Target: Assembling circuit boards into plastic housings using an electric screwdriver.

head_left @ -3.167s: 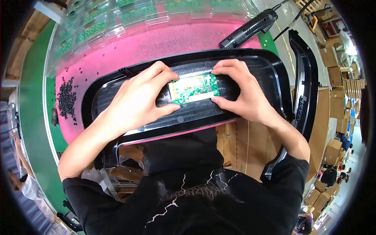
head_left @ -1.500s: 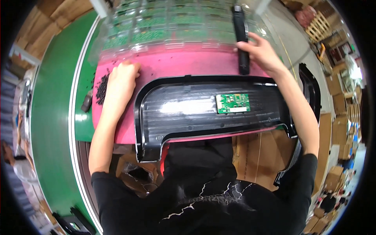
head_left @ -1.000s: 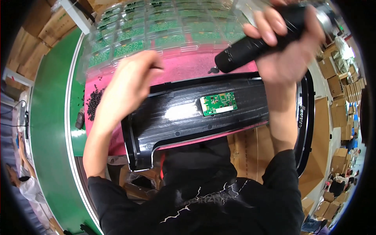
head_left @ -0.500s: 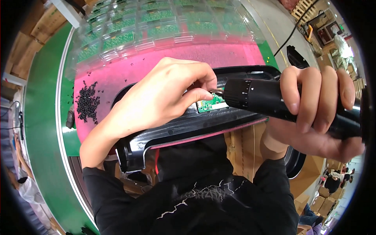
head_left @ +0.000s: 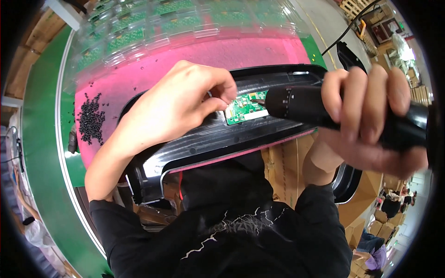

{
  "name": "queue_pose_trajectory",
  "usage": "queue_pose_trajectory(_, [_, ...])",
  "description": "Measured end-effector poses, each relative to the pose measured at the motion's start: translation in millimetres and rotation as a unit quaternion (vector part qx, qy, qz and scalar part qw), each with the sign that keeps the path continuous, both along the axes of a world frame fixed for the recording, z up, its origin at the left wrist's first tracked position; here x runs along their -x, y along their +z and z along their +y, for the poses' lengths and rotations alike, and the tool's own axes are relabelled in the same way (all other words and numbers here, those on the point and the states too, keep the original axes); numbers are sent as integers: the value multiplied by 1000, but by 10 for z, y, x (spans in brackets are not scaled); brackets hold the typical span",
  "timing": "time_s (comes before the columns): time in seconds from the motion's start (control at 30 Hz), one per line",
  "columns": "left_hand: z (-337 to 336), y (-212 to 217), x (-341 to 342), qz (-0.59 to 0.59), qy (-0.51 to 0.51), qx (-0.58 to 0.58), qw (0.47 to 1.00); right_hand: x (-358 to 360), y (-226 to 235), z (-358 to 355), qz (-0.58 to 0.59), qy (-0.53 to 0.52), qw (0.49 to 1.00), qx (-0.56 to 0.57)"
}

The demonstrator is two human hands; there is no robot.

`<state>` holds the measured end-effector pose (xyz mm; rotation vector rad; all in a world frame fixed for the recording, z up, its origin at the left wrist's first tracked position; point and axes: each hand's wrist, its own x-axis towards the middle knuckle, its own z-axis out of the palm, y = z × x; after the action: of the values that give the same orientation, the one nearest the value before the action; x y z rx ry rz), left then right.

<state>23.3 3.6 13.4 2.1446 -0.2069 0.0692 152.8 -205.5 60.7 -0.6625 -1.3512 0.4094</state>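
A long black plastic housing (head_left: 218, 139) lies across a pink mat (head_left: 194, 55). A small green circuit board (head_left: 243, 109) sits in its recess. My left hand (head_left: 181, 104) rests over the housing with thumb and forefinger pinched at the board's left edge; whether a screw is between them is hidden. My right hand (head_left: 366, 120) grips a black electric screwdriver (head_left: 301, 104) held nearly level, its tip on the board's upper right part.
A heap of small black screws (head_left: 90, 120) lies at the mat's left end. Clear plastic trays of green circuit boards (head_left: 153, 28) line the far side. A green bench surface (head_left: 41, 139) lies to the left, a black cable (head_left: 343, 32) at the upper right, cardboard boxes at the right.
My right hand fetched the screwdriver from the far side and brought its tip to the board. My left hand went to the screw heap, then came back to the board's edge.
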Motion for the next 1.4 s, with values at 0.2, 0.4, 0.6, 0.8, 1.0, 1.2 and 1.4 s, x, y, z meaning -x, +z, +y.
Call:
queue_pose_trajectory(0.2, [34,-133,-2,21,-14,-70,997,-170,-331,52,144,-131,976,100])
queue_pose_trajectory(0.4, [23,-215,-18,-14,-58,-97,994,-265,-501,84,135,-236,951,147])
queue_pose_trajectory(0.6, [1,-229,30,78,-58,-125,987,-283,-515,114,134,-222,954,150])
queue_pose_trajectory(0.8, [-57,-140,70,103,-40,-189,976,-239,-486,159,137,-227,950,164])
queue_pose_trajectory(1.0, [-61,-152,125,58,-40,-218,973,-343,-541,183,182,-172,956,152])
queue_pose_trajectory(1.2, [-32,-157,92,96,-38,-229,968,-275,-546,284,118,-186,953,206])
queue_pose_trajectory(1.4, [18,-257,66,58,-36,-187,980,-295,-535,229,105,-189,962,166])
